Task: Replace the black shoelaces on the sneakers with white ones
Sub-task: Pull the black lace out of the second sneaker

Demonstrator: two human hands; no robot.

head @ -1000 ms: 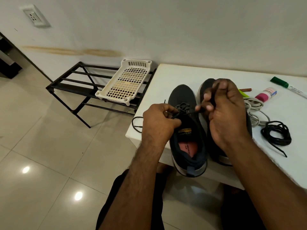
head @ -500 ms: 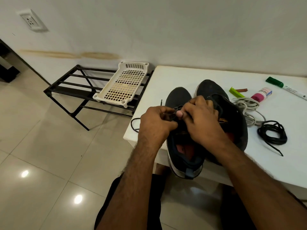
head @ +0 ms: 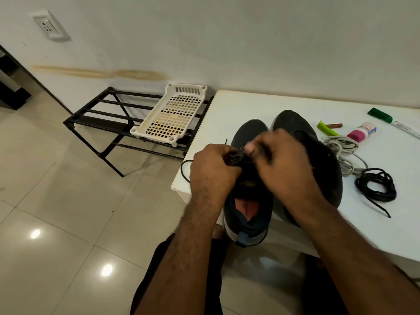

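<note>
Black cord shoelaces (head: pixel 376 185): one coiled free on the worktop (head: pixel 375 223), the other half-threaded, pinched by both hands, left (head: pixel 212 171) and right (head: pixel 286 164); white laces (head: pixel 343 153) untouched.

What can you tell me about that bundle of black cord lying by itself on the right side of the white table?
The loose black shoelace looks like thin round woven cord, gathered in an untidy coil. It lies flat on the white table, right of the dark sneakers, with one straight tipped end trailing toward the table's near edge. Neither hand touches it; a pale cord lies just beside it.
</note>
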